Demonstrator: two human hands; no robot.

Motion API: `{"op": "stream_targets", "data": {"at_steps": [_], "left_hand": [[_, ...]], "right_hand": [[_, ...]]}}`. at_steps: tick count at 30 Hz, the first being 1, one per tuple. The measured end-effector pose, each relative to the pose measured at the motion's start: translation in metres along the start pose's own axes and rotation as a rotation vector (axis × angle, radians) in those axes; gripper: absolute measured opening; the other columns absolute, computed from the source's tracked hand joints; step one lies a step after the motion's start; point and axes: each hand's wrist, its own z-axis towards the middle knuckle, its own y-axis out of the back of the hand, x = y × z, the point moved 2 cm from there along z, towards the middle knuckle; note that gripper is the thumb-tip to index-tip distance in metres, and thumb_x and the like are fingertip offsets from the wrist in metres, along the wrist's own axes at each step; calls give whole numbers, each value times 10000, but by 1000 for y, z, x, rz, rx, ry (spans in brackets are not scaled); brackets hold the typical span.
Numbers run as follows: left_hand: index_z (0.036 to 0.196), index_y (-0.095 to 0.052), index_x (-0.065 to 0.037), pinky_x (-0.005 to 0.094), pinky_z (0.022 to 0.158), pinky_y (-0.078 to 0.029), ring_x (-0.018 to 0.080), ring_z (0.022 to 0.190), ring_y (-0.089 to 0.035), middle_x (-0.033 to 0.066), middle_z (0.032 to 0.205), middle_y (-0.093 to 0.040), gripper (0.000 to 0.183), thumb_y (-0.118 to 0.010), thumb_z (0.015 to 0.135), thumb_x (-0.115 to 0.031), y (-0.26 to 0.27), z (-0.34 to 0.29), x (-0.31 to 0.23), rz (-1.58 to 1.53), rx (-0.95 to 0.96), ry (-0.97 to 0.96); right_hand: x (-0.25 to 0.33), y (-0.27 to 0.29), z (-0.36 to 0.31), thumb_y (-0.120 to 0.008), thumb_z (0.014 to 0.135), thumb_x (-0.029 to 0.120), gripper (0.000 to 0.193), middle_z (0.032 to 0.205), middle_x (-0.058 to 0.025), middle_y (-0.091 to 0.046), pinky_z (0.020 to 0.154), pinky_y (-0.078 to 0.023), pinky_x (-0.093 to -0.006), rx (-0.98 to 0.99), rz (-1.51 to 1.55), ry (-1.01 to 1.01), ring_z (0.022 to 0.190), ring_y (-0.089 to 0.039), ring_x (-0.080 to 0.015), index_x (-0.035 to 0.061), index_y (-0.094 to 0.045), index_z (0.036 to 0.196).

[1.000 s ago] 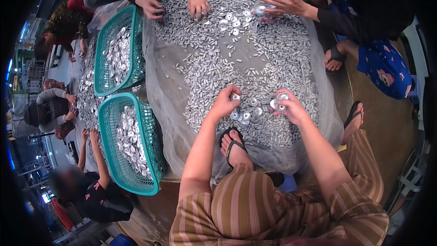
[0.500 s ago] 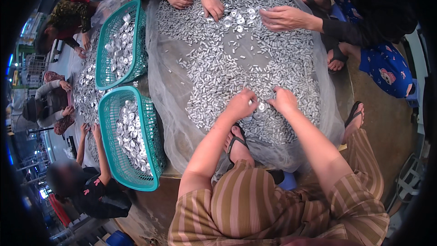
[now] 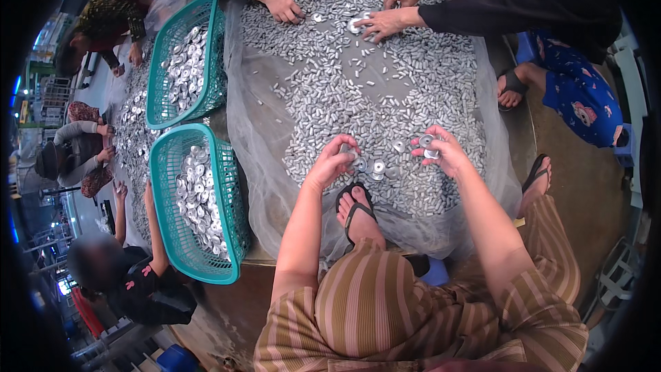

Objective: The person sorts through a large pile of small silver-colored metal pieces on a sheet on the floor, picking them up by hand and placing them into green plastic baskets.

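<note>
My right hand (image 3: 449, 154) is turned partly palm up, its fingers curled around a couple of round silvery metal discs (image 3: 427, 141) with raised centres. Left of it, my left hand (image 3: 332, 165) is closed, with a shiny metal piece between thumb and fingers; its shape is partly hidden. Between both hands, several similar metal discs (image 3: 377, 169) lie in a small group near my foot. Under everything spreads a wide heap of small grey metal cylinders (image 3: 323, 114) on a clear plastic sheet (image 3: 258, 165).
Two teal plastic baskets (image 3: 231, 234) of metal discs stand to the left. Across the heap, co-workers' hands (image 3: 385, 24) reach in from the far side. My sandalled foot (image 3: 359, 213) rests at the sheet's near edge. More people work along another pile at the far left.
My hands have moved apart, and the right one has turned up, showing discs in its fingers. At the far side, a co-worker's hands have moved left over the discs there, which are now mostly covered.
</note>
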Motion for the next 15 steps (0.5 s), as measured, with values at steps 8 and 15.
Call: {"op": "stream_targets", "data": {"at_steps": [8,15], "left_hand": [[1114,-476,-112,377,758,-458,324,908,-520,146,1039,-460,709,-800,510,-292,-39,-6,31,1333,-380,-346],[959,-589,-103,355,667,-476,261,736,-576,86,914,-550,375,-712,606,-134,-37,-6,42,1278,-331,-444]], "right_hand": [[-19,-25,27,-646,717,225,357,969,-145,-584,685,-483,-361,-278,-1221,369,813,-600,-273,110,-569,1046],[-14,-42,28,-646,688,192,275,953,-137,-571,716,-472,-401,-321,-1481,339,820,-582,-311,72,-599,930]]}}
